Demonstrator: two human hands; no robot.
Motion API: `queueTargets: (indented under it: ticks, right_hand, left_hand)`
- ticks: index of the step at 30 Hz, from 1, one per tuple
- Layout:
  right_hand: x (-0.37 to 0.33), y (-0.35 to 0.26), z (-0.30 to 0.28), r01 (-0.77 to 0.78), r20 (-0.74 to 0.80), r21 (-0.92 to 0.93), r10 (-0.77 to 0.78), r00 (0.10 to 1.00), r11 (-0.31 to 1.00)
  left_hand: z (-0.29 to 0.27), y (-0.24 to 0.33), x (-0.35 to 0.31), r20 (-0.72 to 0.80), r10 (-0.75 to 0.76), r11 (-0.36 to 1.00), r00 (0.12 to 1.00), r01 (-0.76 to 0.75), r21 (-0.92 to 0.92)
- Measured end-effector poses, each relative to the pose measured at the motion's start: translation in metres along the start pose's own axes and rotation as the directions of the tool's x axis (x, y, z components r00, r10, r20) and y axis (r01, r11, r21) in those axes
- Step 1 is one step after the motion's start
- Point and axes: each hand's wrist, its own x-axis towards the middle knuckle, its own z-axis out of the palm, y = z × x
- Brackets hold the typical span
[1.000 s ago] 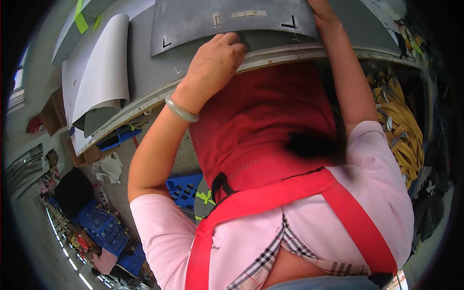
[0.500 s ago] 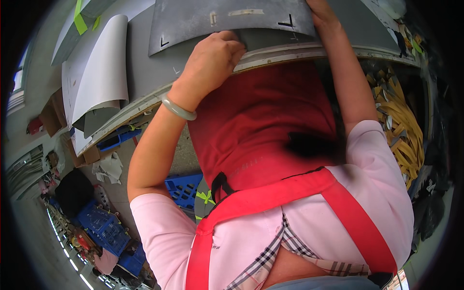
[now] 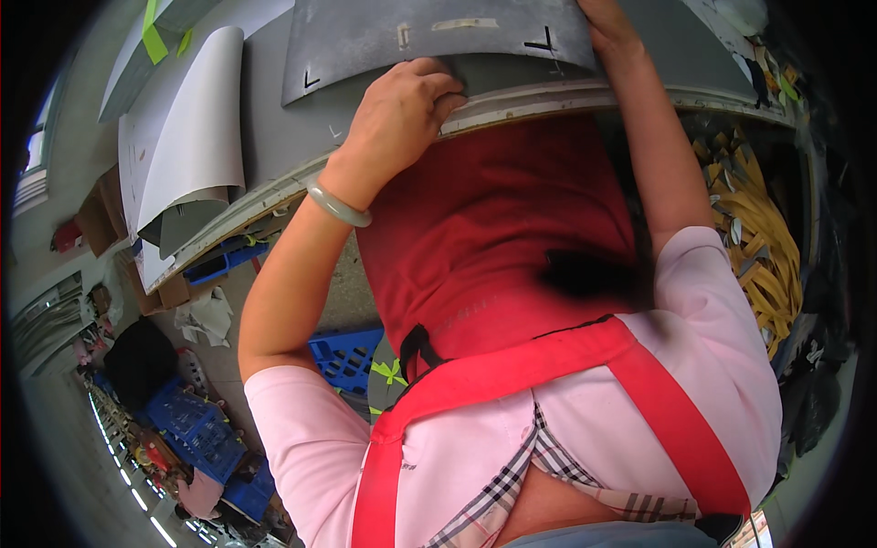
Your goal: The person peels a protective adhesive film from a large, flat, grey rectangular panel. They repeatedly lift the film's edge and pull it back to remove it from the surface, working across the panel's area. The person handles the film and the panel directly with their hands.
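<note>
Grey tbl (image 3: 274, 110) w/ sheet (image 3: 365, 46), bg crates (image 3: 199, 431)

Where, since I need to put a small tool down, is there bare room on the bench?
One bare grey patch lies between the curled white sheet and the dark panel; another lies right of the right forearm. It is crowded at the panel's front edge, by the left hand, and at the right end of the bench, among scraps.
</note>
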Motion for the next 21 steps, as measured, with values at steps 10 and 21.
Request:
queueTargets:
  ticks: [10, 21]
  right_hand:
    - [0.001, 0.001, -0.007, -0.019, -0.004, 0.035, 0.02, 1.0, 0.999]
    - [-0.004, -0.004, 0.001, -0.024, 0.005, 0.045, 0.024, 1.0, 0.999]
  left_hand:
    - [-0.001, -0.001, 0.004, 0.013, -0.031, 0.998, 0.999, 0.031, -0.059]
    - [-0.011, 0.003, -0.006, 0.122, 0.015, 0.98, 0.992, -0.039, 0.197]
